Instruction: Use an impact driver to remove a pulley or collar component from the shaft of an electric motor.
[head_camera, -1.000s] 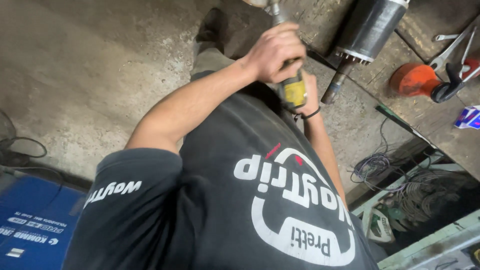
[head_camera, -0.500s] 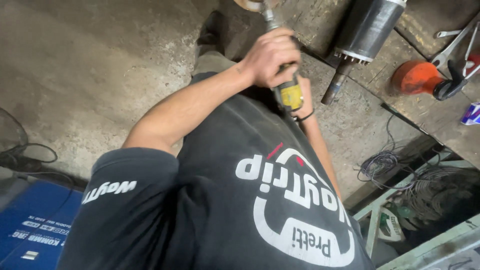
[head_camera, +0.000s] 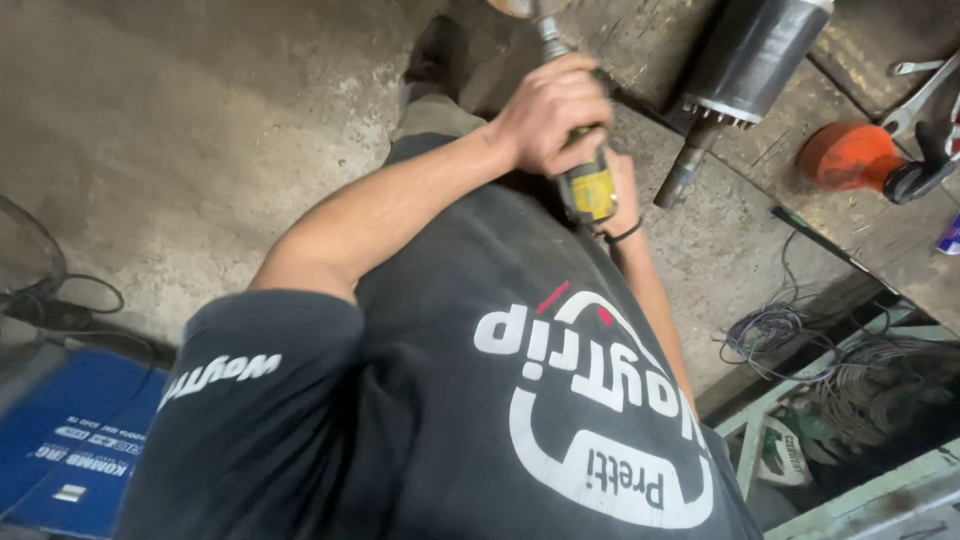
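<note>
Left hand (head_camera: 550, 115) clenched round the shaft of a yellow-handled tool (head_camera: 585, 190), knuckles up, as if to steady it. Right hand (head_camera: 622, 195) mostly hidden behind the yellow grip, seemingly cupping it from below; closed or not, cannot tell. Tool held upright over the concrete floor (head_camera: 200, 150), just beside a dark motor rotor (head_camera: 745, 60) lying tilted. Orange grinder (head_camera: 850, 155) well apart.

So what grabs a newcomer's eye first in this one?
Top centre, the two hands, left hand above and right hand below, grip a yellow-handled tool over the concrete floor. A dark cylindrical motor rotor with its shaft lies at upper right. An orange funnel lies beside it.
</note>
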